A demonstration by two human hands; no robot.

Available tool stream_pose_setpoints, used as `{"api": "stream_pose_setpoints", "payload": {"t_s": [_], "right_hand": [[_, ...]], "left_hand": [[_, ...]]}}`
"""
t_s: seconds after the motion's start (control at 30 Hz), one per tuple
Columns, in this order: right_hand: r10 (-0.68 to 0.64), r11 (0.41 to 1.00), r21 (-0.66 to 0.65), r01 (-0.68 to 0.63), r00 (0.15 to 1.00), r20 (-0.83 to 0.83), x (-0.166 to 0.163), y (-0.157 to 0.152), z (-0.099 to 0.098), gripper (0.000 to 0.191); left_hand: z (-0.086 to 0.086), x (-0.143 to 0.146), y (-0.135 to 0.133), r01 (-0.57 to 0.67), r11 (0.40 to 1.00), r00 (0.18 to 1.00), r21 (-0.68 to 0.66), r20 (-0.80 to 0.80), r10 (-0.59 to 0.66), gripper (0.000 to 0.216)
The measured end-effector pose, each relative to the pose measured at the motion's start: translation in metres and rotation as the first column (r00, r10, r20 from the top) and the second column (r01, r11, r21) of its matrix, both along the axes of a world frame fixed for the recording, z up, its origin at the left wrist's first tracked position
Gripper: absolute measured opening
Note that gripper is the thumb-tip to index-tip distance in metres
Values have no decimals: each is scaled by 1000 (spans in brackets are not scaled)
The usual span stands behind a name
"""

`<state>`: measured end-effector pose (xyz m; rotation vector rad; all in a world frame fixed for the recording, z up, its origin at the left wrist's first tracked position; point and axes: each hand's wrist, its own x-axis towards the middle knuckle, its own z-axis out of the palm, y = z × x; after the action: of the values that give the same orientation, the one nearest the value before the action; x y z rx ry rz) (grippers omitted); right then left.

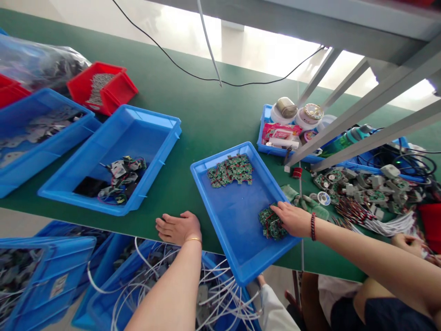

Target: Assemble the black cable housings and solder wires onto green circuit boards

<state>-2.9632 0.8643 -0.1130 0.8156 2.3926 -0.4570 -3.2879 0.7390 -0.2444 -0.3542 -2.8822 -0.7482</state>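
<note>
My left hand (pixel 179 227) lies flat on the green tabletop near its front edge, fingers stretched out and holding nothing. To its right, a blue plastic tray (pixel 237 232) sits at an angle, its near corner jutting past the table edge. My right hand (pixel 292 219) reaches into the tray's right side. Its fingers curl against a cluster of small green circuit boards (pixel 270 224); the fingertips are partly hidden. A second batch of circuit boards (pixel 230 170) is laid out close together at the tray's far end.
On the left stand a blue bin (pixel 113 138) of mixed parts and a red bin (pixel 112 92) of small metal pieces. Metal bars (pixel 361 101) slant over the right side. White-wired crates (pixel 99 303) sit below the table edge. A co-worker's hand (pixel 408 243) is beside bundled wires (pixel 372 218).
</note>
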Motion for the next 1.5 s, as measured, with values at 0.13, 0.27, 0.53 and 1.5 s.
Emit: {"api": "stream_pose_setpoints", "payload": {"t_s": [0.13,0.27,0.53,1.5], "right_hand": [[-32,999,10,32,999,-2,0,-2,3,29],[-38,999,-41,35,997,-71,5,-1,15,18],[-263,921,-361,144,916,-304,34,32,39,14],[114,985,154,-76,960,-257,15,-5,-13,45]], "left_hand": [[-1,1,0,-3,1000,1000,-14,-7,3,63],[-2,2,0,-5,1000,1000,-19,-4,5,64],[-2,3,1,-7,1000,1000,-2,1,7,64],[-5,2,0,-1,1000,1000,2,-23,1,62]]}}
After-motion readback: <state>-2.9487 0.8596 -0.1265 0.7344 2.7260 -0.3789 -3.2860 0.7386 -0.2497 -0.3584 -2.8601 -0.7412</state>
